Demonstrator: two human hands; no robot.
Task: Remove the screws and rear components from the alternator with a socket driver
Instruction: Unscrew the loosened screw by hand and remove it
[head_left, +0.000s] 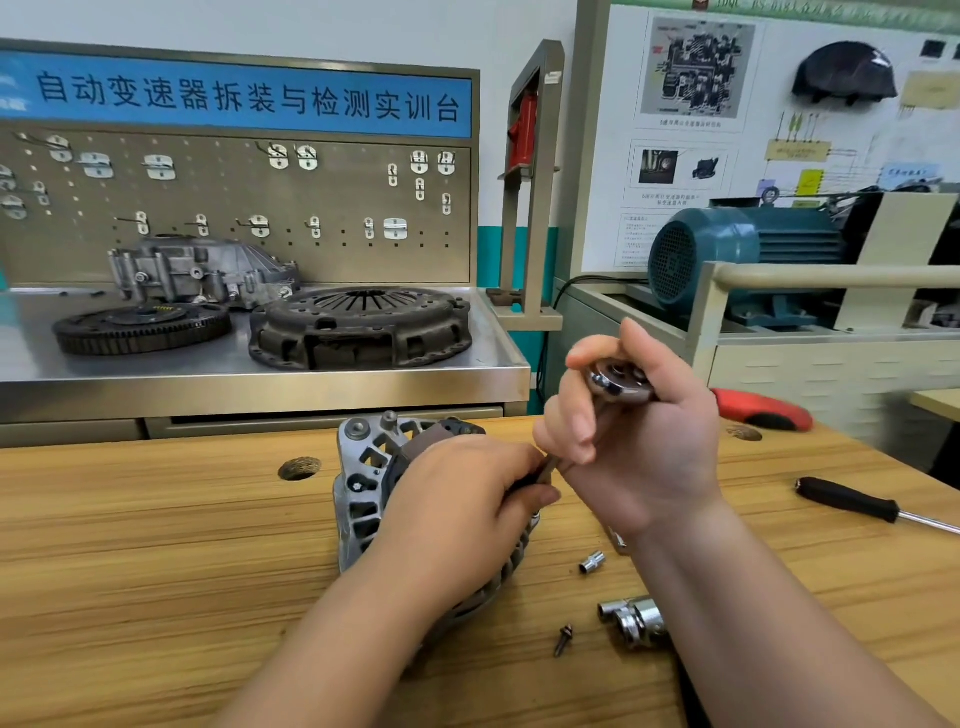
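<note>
The grey cast alternator (363, 499) lies on the wooden bench, rear face toward my hands. My left hand (457, 509) rests over its right side, and its fingertips pinch the lower shaft of the socket driver (621, 384). My right hand (639, 431) grips the driver's chrome round head above, with the tool slanting down toward the alternator's rear. The tip is hidden by my fingers. One removed screw (563, 639) lies on the bench in front of the alternator.
A small socket (592, 563) and larger chrome sockets (634, 618) lie near my right forearm. A black-handled screwdriver (857, 503) lies at the right and a red tool (761, 410) behind it. A clutch cover (358, 327), flywheel (140, 327) and housing sit on the steel bench behind.
</note>
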